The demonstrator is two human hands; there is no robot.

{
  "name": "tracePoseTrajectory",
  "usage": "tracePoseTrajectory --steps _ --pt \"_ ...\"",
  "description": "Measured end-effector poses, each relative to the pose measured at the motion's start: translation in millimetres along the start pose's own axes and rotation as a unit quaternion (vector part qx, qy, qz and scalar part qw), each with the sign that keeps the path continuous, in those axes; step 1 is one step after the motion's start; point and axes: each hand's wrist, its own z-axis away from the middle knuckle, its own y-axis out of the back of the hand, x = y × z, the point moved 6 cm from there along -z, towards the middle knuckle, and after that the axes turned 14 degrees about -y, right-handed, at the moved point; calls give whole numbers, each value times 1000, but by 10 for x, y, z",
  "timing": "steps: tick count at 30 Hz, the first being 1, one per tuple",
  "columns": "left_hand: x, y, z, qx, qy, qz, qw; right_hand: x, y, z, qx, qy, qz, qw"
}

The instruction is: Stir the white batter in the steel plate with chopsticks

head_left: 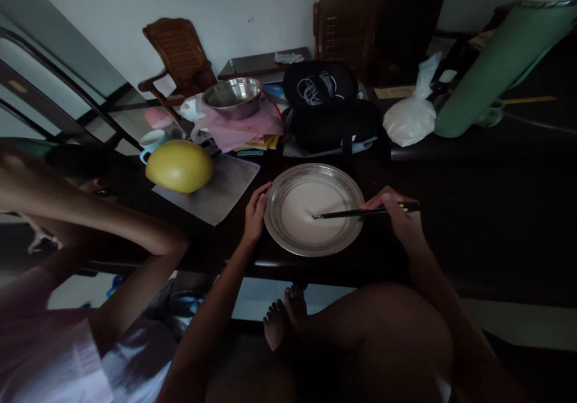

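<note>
A wide metal basin stands on the dark table near its front edge. Inside it lies a milky white liquid. My left hand grips the basin at its left rim, with the fingers curved along the outer side. In my right hand, at the basin's right, is a pair of black chopsticks. They slant over the right rim, and their tips dip into the liquid near the middle. Whether the chopsticks touch the basin's bottom is hidden by the liquid.
A yellow pomelo-like fruit rests on a clear sheet, beside a light blue mug. Behind are a steel bowl, black cases, a bag of white powder and a green flask. Another person's arm leans at left.
</note>
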Motion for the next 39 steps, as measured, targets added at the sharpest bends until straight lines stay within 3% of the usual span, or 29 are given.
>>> tracePoseTrajectory --steps 4,10,15,18,21,24,27,30,33,35,39 --pt "-4 -3 0 2 1 0 1000 -2 -100 8 -54 -4 67 996" --pt "-1 -6 -1 0 2 1 1000 -9 34 8 22 15 -8 1000" --pt "9 -4 -6 -3 -1 -7 1000 -22 -120 6 -74 28 64 995" --pt "9 -2 -9 -3 -3 -9 1000 -26 -75 -3 -30 32 82 996" --pt "-1 -4 -8 -2 -6 -5 1000 -14 33 3 26 19 27 999" --pt "-14 -7 -3 -1 -5 -1 1000 2 -7 5 -16 3 9 1000" --pt "-18 -8 -1 0 -2 -3 1000 -6 -113 7 -73 14 66 995" --pt "-11 -8 -4 0 -4 -4 1000 -7 -71 -5 -30 21 77 996" --pt "-6 -7 -8 -1 -4 -4 1000 12 23 -5 15 15 19 1000" --pt "-9 -6 -7 0 -1 -4 1000 14 10 -1 -9 16 -1 1000" --pt "-17 -4 -5 1 2 -5 1000 8 -120 4 -85 25 67 994"
